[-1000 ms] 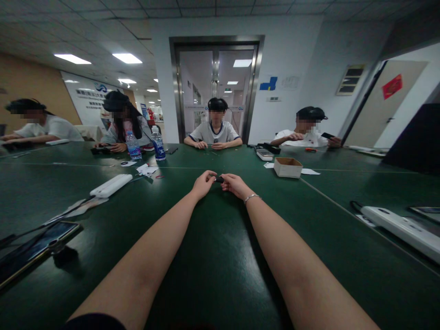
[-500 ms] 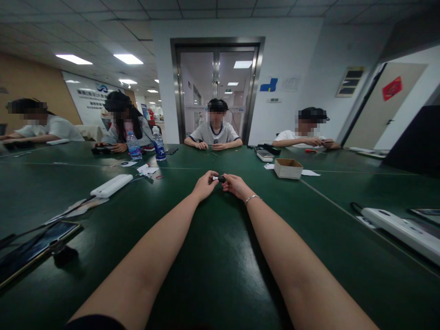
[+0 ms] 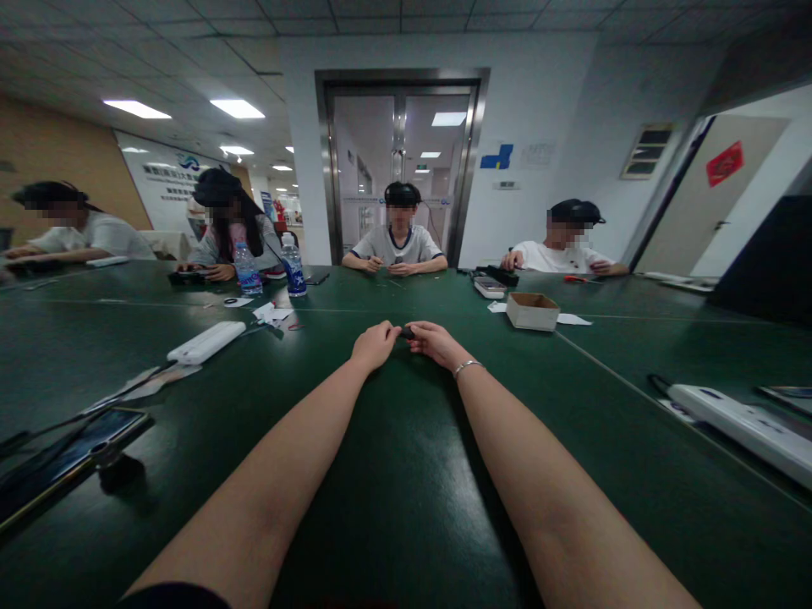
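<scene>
Both my arms reach out over the dark green table [image 3: 393,474], and the hands meet at a small black cylinder [image 3: 408,333]. My right hand [image 3: 435,340] pinches its black part between thumb and fingers. At the other end, my left hand [image 3: 376,342] is closed, with its fingers curled round the end that showed silver a moment ago. That silver part is now hidden behind the fingers. The piece is too small for me to tell its exact kind. A silver bracelet [image 3: 467,366] circles my right wrist.
An open cardboard box [image 3: 531,318] stands beyond my right hand. Two bottles [image 3: 293,269] stand at the far left. White power strips lie left [image 3: 206,342] and right [image 3: 739,423]. A phone [image 3: 57,461] rests near left. Several people sit around the table, one [image 3: 398,241] straight across.
My left fingers have curled further over the silver end, covering it. My right hand keeps its pinch in nearly the same place. The co-worker at right has spread their hands apart.
</scene>
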A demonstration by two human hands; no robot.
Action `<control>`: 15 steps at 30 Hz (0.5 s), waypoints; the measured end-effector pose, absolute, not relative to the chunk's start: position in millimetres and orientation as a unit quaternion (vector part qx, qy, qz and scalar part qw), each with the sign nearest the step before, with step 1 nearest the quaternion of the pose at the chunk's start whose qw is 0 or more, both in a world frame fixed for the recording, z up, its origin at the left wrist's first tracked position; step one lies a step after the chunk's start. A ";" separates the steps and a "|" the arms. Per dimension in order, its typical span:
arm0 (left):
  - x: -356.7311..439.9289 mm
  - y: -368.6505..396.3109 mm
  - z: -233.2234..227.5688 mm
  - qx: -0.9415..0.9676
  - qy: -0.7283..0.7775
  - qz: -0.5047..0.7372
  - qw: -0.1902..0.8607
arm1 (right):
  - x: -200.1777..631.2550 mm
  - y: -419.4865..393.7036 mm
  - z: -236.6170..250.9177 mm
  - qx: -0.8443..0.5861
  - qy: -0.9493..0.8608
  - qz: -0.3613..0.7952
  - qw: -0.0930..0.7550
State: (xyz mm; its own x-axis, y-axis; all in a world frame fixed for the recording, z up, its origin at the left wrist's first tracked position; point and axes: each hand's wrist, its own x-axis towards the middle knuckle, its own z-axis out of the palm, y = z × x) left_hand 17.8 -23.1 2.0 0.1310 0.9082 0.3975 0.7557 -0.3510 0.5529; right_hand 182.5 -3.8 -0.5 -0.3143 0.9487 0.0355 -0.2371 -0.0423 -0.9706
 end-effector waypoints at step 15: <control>15.5 -7.7 -9.0 0.690 0.561 0.368 0.271 | 183.8 -4.0 -0.5 -0.331 -0.514 0.638 0.469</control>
State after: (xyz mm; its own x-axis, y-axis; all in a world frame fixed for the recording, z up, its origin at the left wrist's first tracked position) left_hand 15.5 -7.7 -9.0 0.0995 0.9739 0.2040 0.5748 -0.2236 0.7871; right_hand 183.8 -4.0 -0.5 -0.3410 0.9382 0.0595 -0.2573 -0.0323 -0.9658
